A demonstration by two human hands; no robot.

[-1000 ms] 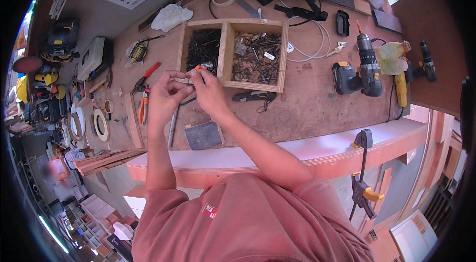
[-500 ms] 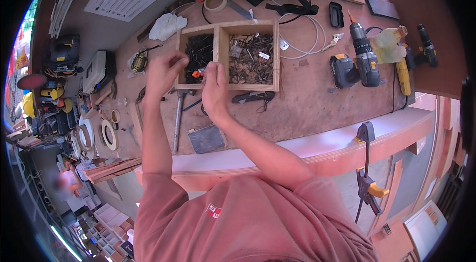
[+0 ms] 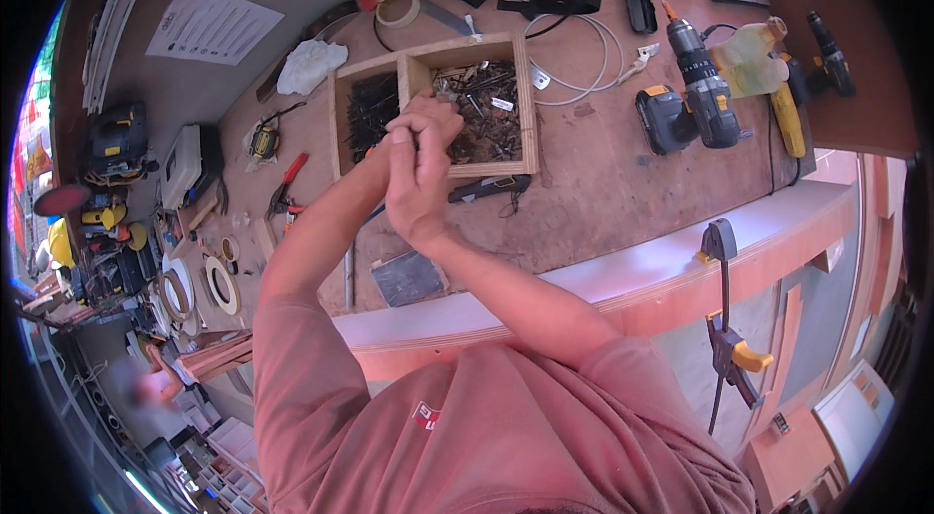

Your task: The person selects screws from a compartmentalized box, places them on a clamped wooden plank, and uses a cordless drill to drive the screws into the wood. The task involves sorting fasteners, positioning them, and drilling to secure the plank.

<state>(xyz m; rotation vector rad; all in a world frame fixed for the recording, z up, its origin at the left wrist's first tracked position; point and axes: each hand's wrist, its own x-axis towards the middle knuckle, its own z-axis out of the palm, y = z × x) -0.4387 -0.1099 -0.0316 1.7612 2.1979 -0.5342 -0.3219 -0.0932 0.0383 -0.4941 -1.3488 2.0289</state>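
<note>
A two-part wooden box (image 3: 530,115) stands on the workbench. Dark screws fill its left compartment, and mixed screws and bits lie in the right one. My left hand (image 3: 440,117) reaches across the divider to the right compartment's near-left side, fingers bent close to a small clear plastic piece. What those fingers hold, if anything, is hidden. Just in front, my right hand (image 3: 418,174) overlaps the left one, its fingers curled and thumb pointing away from me; its contents cannot be made out. A small orange piece (image 3: 373,152) shows beside my left forearm.
Red-handled pliers (image 3: 287,178) and a tape measure (image 3: 263,140) lie left of the box. A dark folding knife (image 3: 489,188) and a grey slab (image 3: 409,278) are nearer. Cordless drill (image 3: 702,91), spray bottle (image 3: 749,62) and white cable (image 3: 620,52) are right. A clamp (image 3: 720,242) grips the bench edge.
My left hand has moved right, from the box's left side across to the right compartment. My right hand stays near the divider. The red-handled pliers have come into sight.
</note>
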